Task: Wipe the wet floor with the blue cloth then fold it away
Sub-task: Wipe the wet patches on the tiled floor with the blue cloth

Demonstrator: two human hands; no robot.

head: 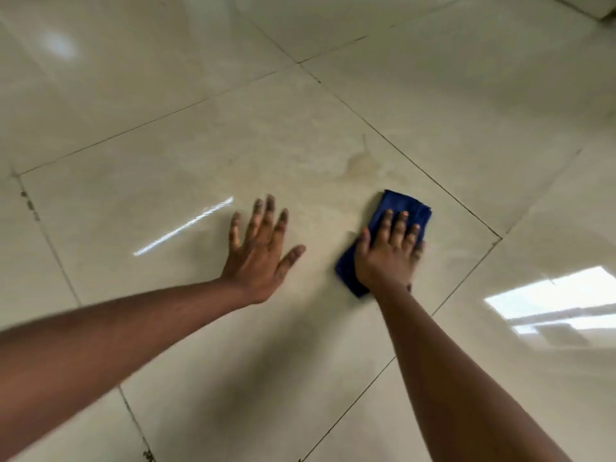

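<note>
Your blue cloth (pixel 405 211) lies folded into a narrow pad on the floor (pixel 233 155), right of centre on the large cream tile, with its far end pointing away from you and its near end tucked beside your wrist. Your right hand (pixel 386 251) presses flat on top of it, palm down, fingers (pixel 398 225) stretched out side by side over the fabric rather than curled around it, thumb resting at the cloth's left edge. Just beyond the cloth, slightly to its left, a faint yellowish wet patch (pixel 358 163) marks the tile. Your left hand (pixel 261 248) sits to the left of the cloth, apart from it, palm down over the bare tile with all its fingers spread wide and holding nothing; you cannot tell from here whether it touches the floor or hangs just above it. Dark grout lines (pixel 443 191) frame the tile, one running close past the cloth's right side. A bright streak of glare (pixel 183 226) lies left of your left hand, and a window reflection (pixel 553 295) shines at the right.
</note>
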